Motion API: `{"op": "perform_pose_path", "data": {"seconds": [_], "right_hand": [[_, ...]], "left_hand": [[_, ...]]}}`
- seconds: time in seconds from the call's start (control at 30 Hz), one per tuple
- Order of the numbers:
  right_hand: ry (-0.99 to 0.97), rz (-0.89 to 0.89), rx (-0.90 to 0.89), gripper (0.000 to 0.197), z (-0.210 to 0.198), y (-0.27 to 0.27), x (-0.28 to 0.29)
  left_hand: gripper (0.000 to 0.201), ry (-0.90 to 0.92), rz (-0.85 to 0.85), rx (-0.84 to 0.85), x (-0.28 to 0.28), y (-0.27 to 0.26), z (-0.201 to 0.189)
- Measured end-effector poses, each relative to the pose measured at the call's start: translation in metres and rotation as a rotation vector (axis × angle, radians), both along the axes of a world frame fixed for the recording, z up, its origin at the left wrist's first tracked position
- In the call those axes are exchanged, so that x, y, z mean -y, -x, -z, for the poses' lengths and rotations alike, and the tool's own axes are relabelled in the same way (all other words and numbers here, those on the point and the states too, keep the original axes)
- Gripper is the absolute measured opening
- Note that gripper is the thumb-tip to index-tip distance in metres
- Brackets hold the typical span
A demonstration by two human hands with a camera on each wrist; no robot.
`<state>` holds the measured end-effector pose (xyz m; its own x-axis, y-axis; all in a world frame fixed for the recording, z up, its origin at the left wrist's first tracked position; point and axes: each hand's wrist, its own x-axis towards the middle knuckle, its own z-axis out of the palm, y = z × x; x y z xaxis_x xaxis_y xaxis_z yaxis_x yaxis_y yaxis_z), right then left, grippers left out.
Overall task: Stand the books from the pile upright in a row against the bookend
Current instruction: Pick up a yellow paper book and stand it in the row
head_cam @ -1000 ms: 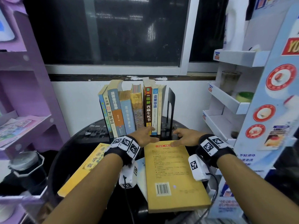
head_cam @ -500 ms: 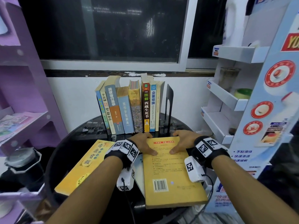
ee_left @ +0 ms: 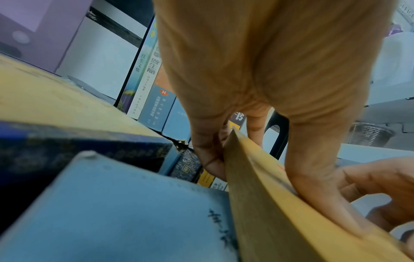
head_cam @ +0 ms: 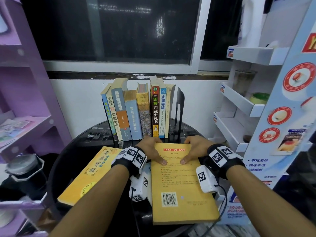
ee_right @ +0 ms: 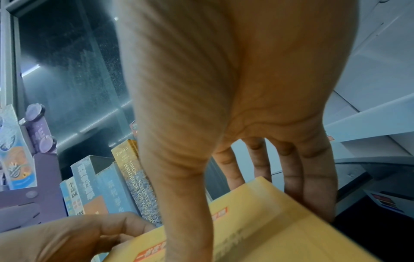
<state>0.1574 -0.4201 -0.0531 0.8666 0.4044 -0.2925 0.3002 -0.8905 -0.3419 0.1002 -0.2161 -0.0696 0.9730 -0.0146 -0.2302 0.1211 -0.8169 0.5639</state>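
A yellow book (head_cam: 181, 182) lies back cover up on top of the pile at the table's front. My left hand (head_cam: 152, 151) grips its far left corner, thumb on the cover and fingers under the edge (ee_left: 253, 177). My right hand (head_cam: 193, 149) grips the far right corner the same way (ee_right: 257, 203). Behind them several books (head_cam: 136, 113) stand upright in a row, with the black bookend (head_cam: 178, 113) at the row's right end. A second yellow book (head_cam: 89, 173) lies flat to the left. A light blue book (ee_left: 125, 212) lies under the gripped one.
The round black table (head_cam: 77, 151) carries everything. A purple shelf unit (head_cam: 25, 108) stands at the left and a white display rack (head_cam: 239, 103) at the right. A dark bottle (head_cam: 24, 171) stands at the lower left. A window (head_cam: 111, 28) is behind the row.
Both hands drew back from the row of books to the yellow book's far corners, and their thumbs came down onto its cover. The head view shifted slightly.
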Motion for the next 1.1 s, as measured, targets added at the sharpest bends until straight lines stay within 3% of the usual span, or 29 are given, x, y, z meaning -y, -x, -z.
{"op": "perform_pose_path", "data": {"seconds": [0.33, 0.5, 0.67, 0.87, 1.1], "right_hand": [[-0.050, 0.033, -0.010, 0.066, -0.012, 0.004, 0.007], [-0.131, -0.010, -0.130, 0.064, -0.031, 0.007, 0.010], [-0.145, -0.064, -0.132, 0.060, -0.055, 0.011, 0.009], [-0.187, -0.082, 0.029, 0.061, -0.085, 0.016, 0.009], [-0.297, -0.041, 0.310, 0.056, -0.113, 0.023, 0.004]], "left_hand": [[0.074, 0.291, -0.005, 0.025, -0.001, 0.004, -0.003], [0.069, 0.413, 0.022, 0.070, -0.002, 0.007, -0.014], [0.066, 0.474, 0.066, 0.150, 0.001, 0.012, -0.036], [0.065, 0.468, 0.074, 0.257, 0.001, 0.016, -0.072], [0.058, 0.591, 0.023, 0.448, 0.001, 0.013, -0.102]]}}
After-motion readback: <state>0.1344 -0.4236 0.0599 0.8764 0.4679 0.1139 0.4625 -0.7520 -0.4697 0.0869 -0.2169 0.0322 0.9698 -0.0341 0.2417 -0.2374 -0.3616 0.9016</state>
